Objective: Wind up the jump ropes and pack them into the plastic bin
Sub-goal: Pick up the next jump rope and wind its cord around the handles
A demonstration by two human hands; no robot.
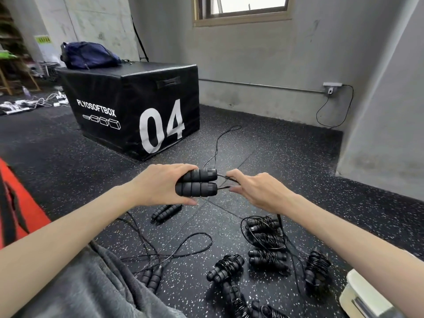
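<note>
My left hand (pixel 160 184) grips a pair of black foam handles (pixel 197 182) held side by side at mid-frame, fingers wrapped over the top one, thumb under the lower one. My right hand (pixel 254 189) sits just right of the handle ends, fingertips pinching the thin black cord (pixel 226 179) where it exits both handles. The cord's far loop (pixel 220 143) trails away on the floor toward the upper middle, near the black plyo box (pixel 137 106) marked 04.

Floor (pixel 286 157) is dark speckled rubber. Below my hands, an unwound rope (pixel 165 249) sprawls in loose loops, lower centre, one handle pair (pixel 166 212) just under my left hand and another handle pair (pixel 151 277) by my grey trouser leg (pixel 91 283). Lower right of centre: several wound ropes (pixel 266 239) bundled with cord around their handles, lying near each other; more bundles (pixel 226 269) closer to the bottom edge.

Plastic bin (pixel 362 292), off-white, only a corner shows at the lower right edge; can't tell what's inside. Blue bag (pixel 88 55) sits on top of the plyo box, upper left. Red mat (pixel 20 212) at the left edge.
</note>
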